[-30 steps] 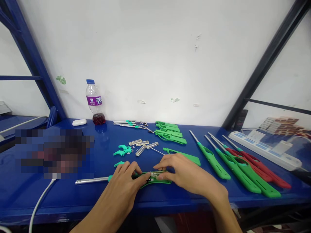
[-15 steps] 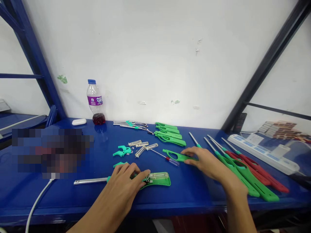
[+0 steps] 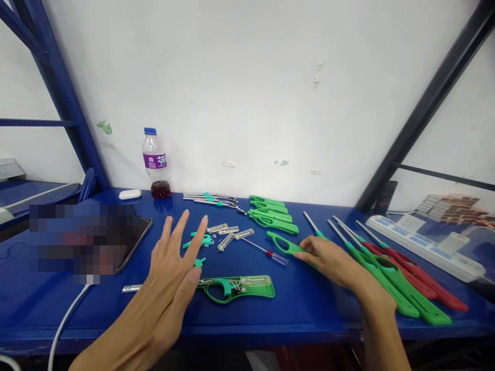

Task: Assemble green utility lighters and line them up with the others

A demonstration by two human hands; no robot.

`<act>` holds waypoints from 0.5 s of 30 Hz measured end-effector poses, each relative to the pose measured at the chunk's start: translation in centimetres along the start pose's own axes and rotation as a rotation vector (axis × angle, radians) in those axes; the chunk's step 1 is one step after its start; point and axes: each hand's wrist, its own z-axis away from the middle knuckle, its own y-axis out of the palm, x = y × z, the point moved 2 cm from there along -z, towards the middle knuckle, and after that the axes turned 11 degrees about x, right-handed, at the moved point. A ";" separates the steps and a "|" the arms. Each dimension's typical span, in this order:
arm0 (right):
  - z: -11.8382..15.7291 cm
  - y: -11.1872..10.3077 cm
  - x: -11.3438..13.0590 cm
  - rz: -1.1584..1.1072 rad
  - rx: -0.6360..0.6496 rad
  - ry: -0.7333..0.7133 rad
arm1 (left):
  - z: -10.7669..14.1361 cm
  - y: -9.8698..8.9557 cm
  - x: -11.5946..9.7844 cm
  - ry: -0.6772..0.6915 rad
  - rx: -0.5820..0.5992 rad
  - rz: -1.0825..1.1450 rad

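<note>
My left hand (image 3: 176,268) hovers with fingers spread over the metal tube end of an opened lighter (image 3: 247,289), hiding part of it. That lighter lies on the blue table with its green half shell, teal trigger, wires and clear fuel tank exposed. My right hand (image 3: 325,257) grips a loose green lighter shell half (image 3: 284,243) by its handle, its looped end pointing left. Between the hands and the wall lie teal triggers (image 3: 199,240), several clear fuel tanks (image 3: 228,237) and a screwdriver (image 3: 276,257) with a red and clear handle.
Green shell halves (image 3: 273,219) and metal tubes with wires (image 3: 211,198) lie near the wall. Whole green and red lighters (image 3: 410,268) and a white power strip (image 3: 425,247) are at right. A bottle (image 3: 157,165), a white case (image 3: 130,194) and a phone (image 3: 133,245) occupy the left.
My left hand has let go of the opened lighter, lifted leftward and spread its fingers. The shell half in my right hand has tilted, its looped end raised slightly.
</note>
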 end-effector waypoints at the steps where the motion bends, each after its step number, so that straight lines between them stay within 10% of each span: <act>1: 0.2 -0.1 0.0 0.006 -0.004 0.007 | -0.1 0.0 0.3 -0.003 -0.010 -0.008; 8: 1.9 -1.1 1.0 -0.018 -0.027 -0.028 | -0.3 -0.5 1.3 0.017 -0.045 -0.059; 15: 4.8 -0.9 7.4 -0.034 -0.049 -0.277 | -0.6 -1.8 0.3 0.057 0.072 -0.054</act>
